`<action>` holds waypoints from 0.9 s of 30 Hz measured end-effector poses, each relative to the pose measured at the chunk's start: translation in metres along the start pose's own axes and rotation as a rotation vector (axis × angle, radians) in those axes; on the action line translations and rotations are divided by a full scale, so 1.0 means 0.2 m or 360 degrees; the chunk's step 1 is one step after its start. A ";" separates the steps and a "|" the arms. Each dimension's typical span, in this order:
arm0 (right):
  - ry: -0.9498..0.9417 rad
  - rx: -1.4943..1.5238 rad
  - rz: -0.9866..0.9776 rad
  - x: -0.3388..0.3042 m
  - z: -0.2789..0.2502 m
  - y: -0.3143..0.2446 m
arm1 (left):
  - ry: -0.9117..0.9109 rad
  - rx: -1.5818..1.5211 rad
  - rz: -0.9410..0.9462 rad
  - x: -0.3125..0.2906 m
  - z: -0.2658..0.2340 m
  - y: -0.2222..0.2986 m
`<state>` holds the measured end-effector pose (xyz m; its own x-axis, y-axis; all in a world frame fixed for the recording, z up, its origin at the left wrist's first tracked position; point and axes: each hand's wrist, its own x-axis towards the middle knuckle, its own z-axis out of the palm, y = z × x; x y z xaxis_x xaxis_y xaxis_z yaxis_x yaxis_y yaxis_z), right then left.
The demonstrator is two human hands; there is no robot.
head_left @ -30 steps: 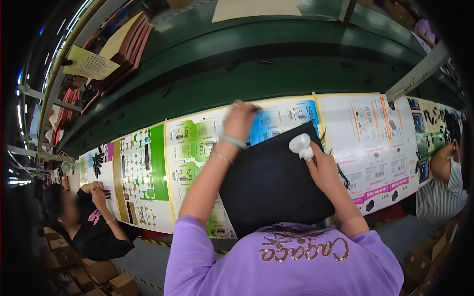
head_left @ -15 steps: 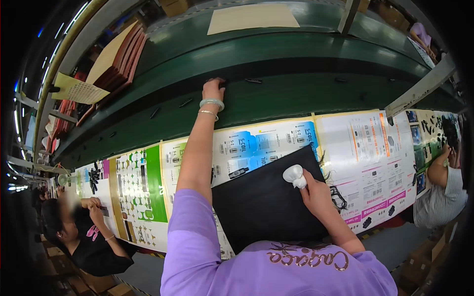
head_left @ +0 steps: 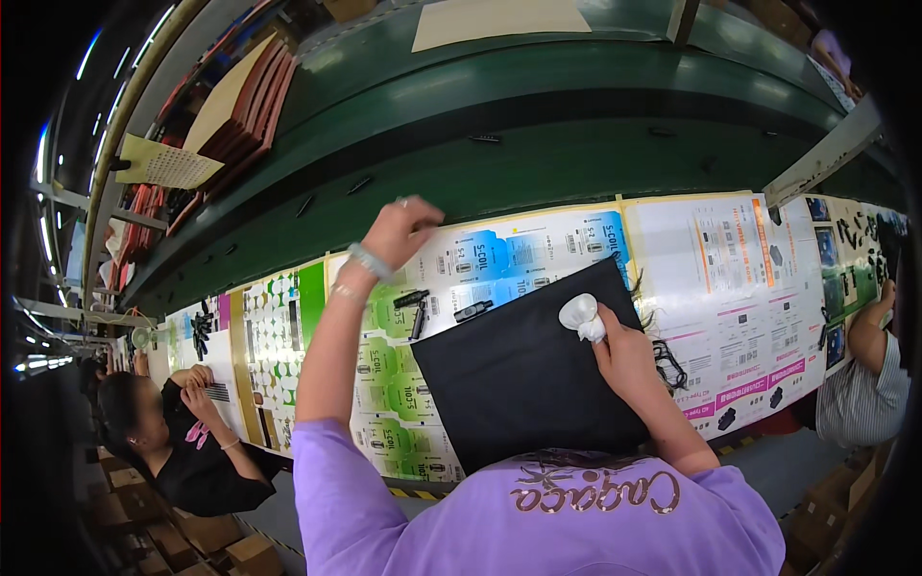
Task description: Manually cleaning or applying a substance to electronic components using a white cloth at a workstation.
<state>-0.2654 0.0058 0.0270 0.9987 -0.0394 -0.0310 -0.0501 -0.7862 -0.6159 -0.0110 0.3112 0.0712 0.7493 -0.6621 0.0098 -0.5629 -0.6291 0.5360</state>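
White, crumpled cloth, drawn into a rounded wad (head_left: pixel 581 313) with a puckered neck, sits over the upper right part of a black cloth (head_left: pixel 528 384); whether the two touch cannot be told. The right hand (head_left: pixel 624 357) grips the wad by its neck, fingers pinched round it. The left hand (head_left: pixel 396 232) is raised near the far edge of the worktop (head_left: pixel 567 210), its fingers bent inward; whether they hold something cannot be told.

The black cloth is matt and lies askew, its near edge reaching the purple shirt (head_left: pixel 595 518), with loose black strands (head_left: pixel 669 367) beside its right edge. A yellowish strip borders the worktop's far side, and beyond it runs a green belt (head_left: pixel 576 158). Printed sheets (head_left: pixel 711 326) cover the worktop on both sides of the cloth, and a strip of print separates the left hand from the cloth's upper edge.

Counted: one wad, one black cloth, three small black devices (head_left: pixel 473 311) near the cloth's upper left edge, and at least five dark pieces (head_left: pixel 485 139) spaced along the belt.
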 end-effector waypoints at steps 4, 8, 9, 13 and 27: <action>0.0018 -0.0027 -0.0011 0.00 -0.01 -0.02 | 0.0576 0.0331 0.0322 0.43 0.21 -0.10; -0.0005 -0.0067 -0.0027 0.00 -0.03 -0.04 | 0.0675 0.0489 0.0227 0.70 0.33 -0.26; -0.0013 -0.0086 -0.0017 -0.01 -0.04 -0.04 | 0.0663 0.0500 0.0207 0.74 0.33 -0.25; -0.0003 -0.0043 -0.0013 0.00 -0.05 -0.03 | 0.0549 0.0378 -0.0083 0.75 0.30 -0.21; 0.0065 0.0509 0.0235 -0.05 -0.13 0.02 | 0.0633 -0.0344 0.0041 -0.32 0.86 0.72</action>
<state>-0.2765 -0.0127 0.0459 0.9795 -0.1680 -0.1109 -0.1853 -0.5376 -0.8226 -0.2001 0.1929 0.0032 0.8357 -0.4418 0.3263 -0.5289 -0.4873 0.6948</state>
